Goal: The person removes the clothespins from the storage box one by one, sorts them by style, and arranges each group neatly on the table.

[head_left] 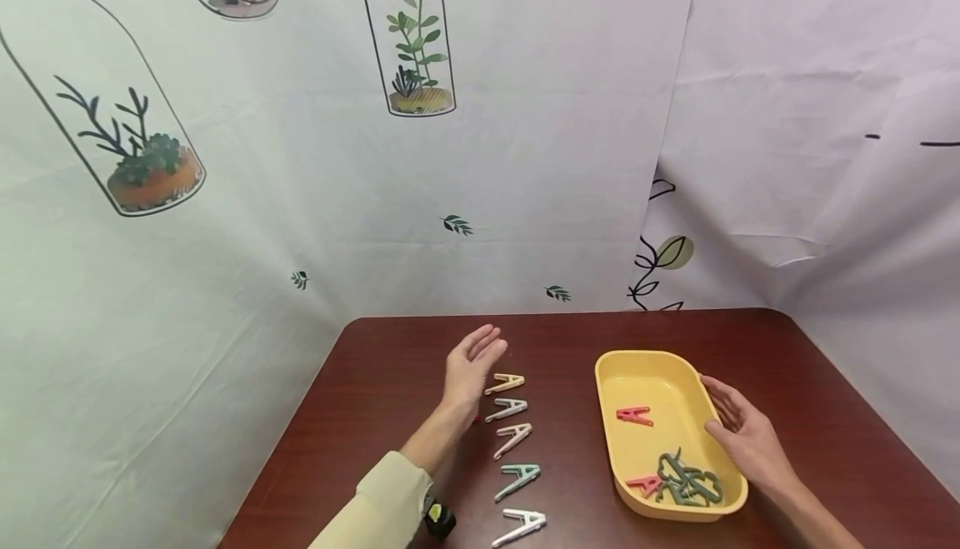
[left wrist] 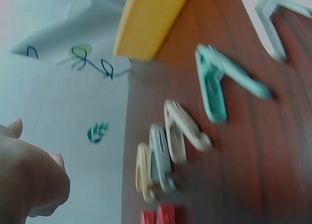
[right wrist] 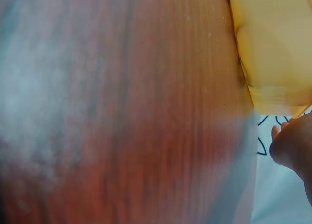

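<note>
My left hand (head_left: 467, 374) is raised beside the far end of a row of clothespins, its fingers loosely extended and holding nothing. The row has a yellow clothespin (head_left: 505, 383), a light grey one, a beige one (head_left: 513, 440), a teal clothespin (head_left: 517, 480) and a white clothespin (head_left: 519, 526). Red clothespin ends (left wrist: 158, 216) show at the bottom of the left wrist view; my left wrist mostly hides them in the head view. With my right hand (head_left: 750, 441) I grip the right rim of a yellow tray (head_left: 652, 370), thumb over the edge, fingers outside.
Inside the tray lie two red clothespins (head_left: 635, 416) and a tangle of dark green clips (head_left: 688, 481). The reddish-brown table (head_left: 360, 399) ends at a white cloth backdrop (head_left: 510, 182) printed with plants in jars. A small black device (head_left: 439, 522) sits at my left wrist.
</note>
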`<action>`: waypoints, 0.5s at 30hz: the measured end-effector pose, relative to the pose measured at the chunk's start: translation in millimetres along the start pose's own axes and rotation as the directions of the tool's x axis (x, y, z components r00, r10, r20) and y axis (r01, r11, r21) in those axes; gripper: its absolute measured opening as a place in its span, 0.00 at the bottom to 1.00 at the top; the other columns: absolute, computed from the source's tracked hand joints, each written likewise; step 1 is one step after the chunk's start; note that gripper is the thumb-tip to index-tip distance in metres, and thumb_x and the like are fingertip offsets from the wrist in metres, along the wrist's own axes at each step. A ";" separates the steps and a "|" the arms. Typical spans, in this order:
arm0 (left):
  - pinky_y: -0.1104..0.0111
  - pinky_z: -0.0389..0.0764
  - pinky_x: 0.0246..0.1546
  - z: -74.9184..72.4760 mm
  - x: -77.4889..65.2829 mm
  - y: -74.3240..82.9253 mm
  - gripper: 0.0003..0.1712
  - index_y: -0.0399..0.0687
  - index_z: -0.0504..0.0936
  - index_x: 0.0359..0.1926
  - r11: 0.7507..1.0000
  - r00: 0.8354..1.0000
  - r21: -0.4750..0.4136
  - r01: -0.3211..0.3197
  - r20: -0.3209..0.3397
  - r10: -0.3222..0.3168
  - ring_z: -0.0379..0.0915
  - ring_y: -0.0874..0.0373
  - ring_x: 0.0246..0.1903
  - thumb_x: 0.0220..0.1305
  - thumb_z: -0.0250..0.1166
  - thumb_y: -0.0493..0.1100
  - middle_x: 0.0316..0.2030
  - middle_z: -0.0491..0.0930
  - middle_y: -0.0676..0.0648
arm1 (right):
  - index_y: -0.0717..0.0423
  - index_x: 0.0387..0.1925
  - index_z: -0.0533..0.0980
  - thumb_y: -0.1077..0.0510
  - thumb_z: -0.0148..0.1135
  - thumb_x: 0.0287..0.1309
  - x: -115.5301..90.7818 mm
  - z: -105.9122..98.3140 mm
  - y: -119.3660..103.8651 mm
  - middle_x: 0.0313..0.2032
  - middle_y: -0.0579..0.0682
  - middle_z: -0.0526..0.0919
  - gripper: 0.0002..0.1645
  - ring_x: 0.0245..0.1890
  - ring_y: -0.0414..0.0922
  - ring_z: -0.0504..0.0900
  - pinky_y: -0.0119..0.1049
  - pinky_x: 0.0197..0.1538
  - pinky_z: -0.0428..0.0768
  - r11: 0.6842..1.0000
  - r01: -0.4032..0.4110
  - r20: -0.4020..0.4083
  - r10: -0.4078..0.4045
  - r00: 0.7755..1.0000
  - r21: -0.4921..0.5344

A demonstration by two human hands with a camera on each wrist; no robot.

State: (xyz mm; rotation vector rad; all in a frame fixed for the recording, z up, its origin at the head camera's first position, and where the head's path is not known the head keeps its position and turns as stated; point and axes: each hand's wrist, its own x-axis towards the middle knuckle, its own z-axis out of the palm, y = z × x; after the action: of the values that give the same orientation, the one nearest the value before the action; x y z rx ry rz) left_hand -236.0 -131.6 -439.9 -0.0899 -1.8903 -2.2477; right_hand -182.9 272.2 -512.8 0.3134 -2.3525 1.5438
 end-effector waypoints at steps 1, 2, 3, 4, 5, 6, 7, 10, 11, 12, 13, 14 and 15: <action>0.68 0.79 0.61 6.6 0.5 0.3 0.30 0.30 0.73 0.70 1.000 1.000 -0.022 -0.003 0.018 0.004 0.76 0.40 0.67 0.71 0.70 0.34 0.65 0.79 0.33 | 0.73 0.74 0.64 0.77 0.60 0.65 0.3 -0.1 -0.5 0.71 0.59 0.73 0.36 0.58 0.12 0.66 0.12 0.56 0.70 1.000 -0.004 0.000 0.004 1.000 -0.002; 0.66 0.78 0.63 13.2 0.9 0.7 0.31 0.29 0.73 0.71 0.999 1.000 -0.040 -0.001 0.031 0.002 0.75 0.40 0.67 0.71 0.69 0.33 0.66 0.78 0.33 | 0.73 0.74 0.64 0.77 0.60 0.66 0.7 -0.3 -1.1 0.71 0.61 0.73 0.36 0.58 0.12 0.66 0.12 0.55 0.70 1.000 -0.007 0.002 0.007 1.000 -0.005; 0.64 0.78 0.64 19.5 1.5 0.5 0.31 0.29 0.72 0.71 0.998 0.999 -0.059 0.004 0.044 -0.002 0.74 0.40 0.68 0.71 0.70 0.33 0.66 0.78 0.33 | 0.73 0.74 0.64 0.77 0.60 0.66 1.0 -0.3 -1.6 0.70 0.66 0.73 0.36 0.58 0.12 0.66 0.12 0.55 0.70 1.000 -0.009 0.002 0.009 1.000 -0.008; 0.62 0.77 0.65 25.8 1.7 0.3 0.32 0.29 0.72 0.72 0.998 0.998 -0.068 0.006 0.058 -0.002 0.73 0.41 0.69 0.71 0.70 0.33 0.67 0.77 0.33 | 0.73 0.74 0.64 0.76 0.60 0.66 1.0 -0.3 -2.0 0.70 0.69 0.72 0.36 0.58 0.12 0.66 0.12 0.55 0.70 1.000 -0.010 0.006 0.010 1.000 -0.008; 0.62 0.76 0.66 31.8 1.7 0.0 0.33 0.30 0.71 0.72 0.998 0.997 -0.069 0.006 0.072 -0.001 0.73 0.42 0.69 0.71 0.70 0.33 0.67 0.77 0.33 | 0.73 0.74 0.64 0.76 0.60 0.66 1.2 -0.3 -2.3 0.70 0.72 0.71 0.36 0.58 0.12 0.66 0.12 0.55 0.70 1.000 -0.013 0.007 0.013 1.000 -0.009; 0.62 0.76 0.66 37.6 1.6 -0.5 0.33 0.30 0.71 0.72 0.997 0.996 -0.076 0.005 0.086 0.001 0.72 0.42 0.70 0.70 0.70 0.33 0.68 0.77 0.33 | 0.73 0.74 0.64 0.76 0.59 0.66 1.2 -0.2 -2.5 0.70 0.76 0.70 0.36 0.58 0.12 0.66 0.12 0.55 0.70 1.000 -0.014 0.009 0.014 1.000 -0.010; 0.61 0.76 0.67 43.4 1.7 -1.1 0.34 0.30 0.71 0.73 0.996 0.995 -0.086 0.006 0.098 0.002 0.72 0.41 0.70 0.70 0.70 0.33 0.68 0.76 0.33 | 0.73 0.74 0.64 0.77 0.59 0.66 1.3 -0.1 -2.4 0.69 0.78 0.68 0.36 0.58 0.12 0.66 0.12 0.55 0.70 1.000 -0.015 0.010 0.015 1.000 -0.008; 0.61 0.76 0.67 60.0 0.7 -3.7 0.34 0.30 0.71 0.73 0.994 0.991 -0.108 0.014 0.130 0.000 0.70 0.40 0.71 0.69 0.71 0.32 0.69 0.76 0.33 | 0.74 0.74 0.63 0.77 0.60 0.65 1.0 0.2 -1.8 0.69 0.79 0.68 0.37 0.57 0.11 0.66 0.12 0.55 0.70 1.000 -0.016 0.013 0.016 1.000 -0.005; 0.62 0.76 0.67 65.4 0.2 -4.8 0.34 0.30 0.71 0.73 0.994 0.990 -0.110 0.016 0.139 -0.001 0.70 0.40 0.71 0.69 0.71 0.33 0.69 0.76 0.34 | 0.73 0.74 0.64 0.77 0.60 0.65 1.2 0.2 -1.6 0.69 0.79 0.68 0.37 0.57 0.11 0.66 0.12 0.54 0.70 1.000 -0.018 0.011 0.018 1.000 -0.005; 0.62 0.76 0.67 70.7 -0.5 -5.8 0.35 0.30 0.71 0.73 0.993 0.989 -0.114 0.021 0.147 -0.004 0.70 0.40 0.71 0.68 0.71 0.33 0.69 0.76 0.34 | 0.73 0.74 0.64 0.77 0.60 0.65 1.0 0.2 -1.4 0.69 0.79 0.68 0.37 0.57 0.11 0.65 0.12 0.54 0.70 1.000 -0.018 0.012 0.018 1.000 -0.002; 0.61 0.75 0.67 75.9 -1.3 -7.0 0.35 0.30 0.70 0.73 0.993 0.988 -0.115 0.019 0.156 0.000 0.70 0.39 0.71 0.68 0.71 0.32 0.69 0.76 0.33 | 0.73 0.74 0.64 0.77 0.60 0.65 1.2 0.1 -1.1 0.69 0.79 0.68 0.37 0.57 0.11 0.65 0.12 0.54 0.70 1.000 -0.020 0.011 0.020 1.000 -0.002; 0.61 0.76 0.67 80.9 -2.3 -8.4 0.36 0.30 0.70 0.73 0.993 0.986 -0.113 0.021 0.165 -0.002 0.70 0.40 0.71 0.68 0.71 0.33 0.69 0.76 0.33 | 0.73 0.74 0.63 0.77 0.60 0.65 1.1 -0.1 -0.7 0.69 0.79 0.68 0.37 0.57 0.11 0.65 0.12 0.54 0.70 1.000 -0.019 0.012 0.019 1.000 0.001; 0.61 0.75 0.67 86.2 -3.0 -9.9 0.36 0.29 0.70 0.73 0.993 0.985 -0.116 0.024 0.173 -0.003 0.70 0.40 0.71 0.68 0.71 0.33 0.69 0.75 0.34 | 0.74 0.74 0.63 0.77 0.60 0.65 1.1 -0.3 -0.4 0.69 0.79 0.68 0.37 0.57 0.11 0.65 0.12 0.54 0.70 1.000 -0.019 0.011 0.019 1.000 0.004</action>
State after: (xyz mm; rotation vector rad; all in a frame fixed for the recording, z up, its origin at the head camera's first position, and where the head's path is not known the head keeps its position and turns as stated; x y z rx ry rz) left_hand -242.1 -45.2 -434.6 -0.3002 -1.8416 -2.4311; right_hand -183.7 272.3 -512.0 0.3024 -2.3679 1.5591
